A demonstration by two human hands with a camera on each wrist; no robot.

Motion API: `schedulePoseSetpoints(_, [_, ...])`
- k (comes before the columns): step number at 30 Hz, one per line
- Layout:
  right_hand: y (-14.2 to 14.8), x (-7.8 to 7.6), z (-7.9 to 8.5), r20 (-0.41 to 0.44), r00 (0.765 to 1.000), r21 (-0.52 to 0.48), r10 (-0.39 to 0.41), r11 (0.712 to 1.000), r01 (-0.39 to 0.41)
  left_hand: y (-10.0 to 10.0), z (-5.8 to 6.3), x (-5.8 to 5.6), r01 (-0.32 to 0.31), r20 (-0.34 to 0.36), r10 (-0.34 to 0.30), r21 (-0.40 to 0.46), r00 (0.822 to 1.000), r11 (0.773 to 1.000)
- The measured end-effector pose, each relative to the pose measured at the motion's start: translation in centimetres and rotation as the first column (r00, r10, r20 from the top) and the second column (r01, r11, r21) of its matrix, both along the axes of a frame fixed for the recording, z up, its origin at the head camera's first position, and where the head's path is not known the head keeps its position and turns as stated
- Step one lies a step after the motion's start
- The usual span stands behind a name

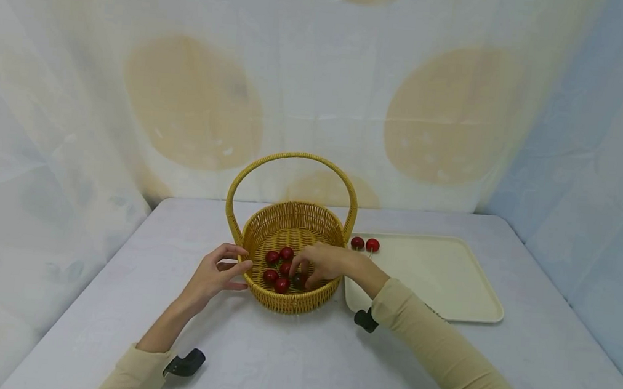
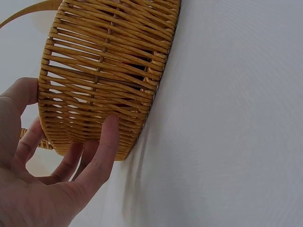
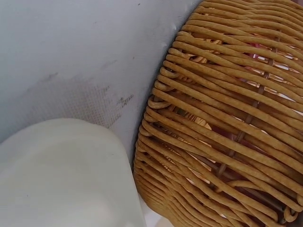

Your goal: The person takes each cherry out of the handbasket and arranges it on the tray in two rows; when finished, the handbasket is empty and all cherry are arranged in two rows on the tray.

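right hand [image 1: 323,261] in the basket [image 1: 280,303]!
can't tell if i'm gripping this cherry [image 1: 299,281]; left hand [image 1: 217,272], fingers relaxed, touches the basket.

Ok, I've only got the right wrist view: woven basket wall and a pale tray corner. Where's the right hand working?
Observer: In the head view, the right hand is inside the basket, its fingers curled about a dark cherry.
Operator: And what's on the basket's far side from me?
Observer: The left hand; the left wrist view shows a fingertip against the outer wall.
Operator: Beyond the corner I see, does the tray hold anything?
Observer: Yes, two red cherries sit side by side at the far left corner of the tray, as the head view has it.
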State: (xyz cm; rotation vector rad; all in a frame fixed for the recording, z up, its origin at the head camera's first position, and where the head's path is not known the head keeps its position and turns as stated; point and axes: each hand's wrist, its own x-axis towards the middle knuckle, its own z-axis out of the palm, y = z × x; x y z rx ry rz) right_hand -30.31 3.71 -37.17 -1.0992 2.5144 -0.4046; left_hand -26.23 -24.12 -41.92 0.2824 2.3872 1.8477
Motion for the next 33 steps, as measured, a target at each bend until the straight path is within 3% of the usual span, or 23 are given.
schedulePoseSetpoints(21, [0.3,-0.2,0.1,-0.068,0.997,-0.030,-0.023,0.999,0.021,0.2,0.1,0.2,0.005,0.000,-0.005,0.012,1.000,1.000])
schedulePoseSetpoints(33, [1.7,-0.3,1.9,-0.079,0.995,-0.110,-0.068,0.992,0.059,0.0,0.0,0.1,0.002,-0.002,-0.002,0.000,1.000,1.000])
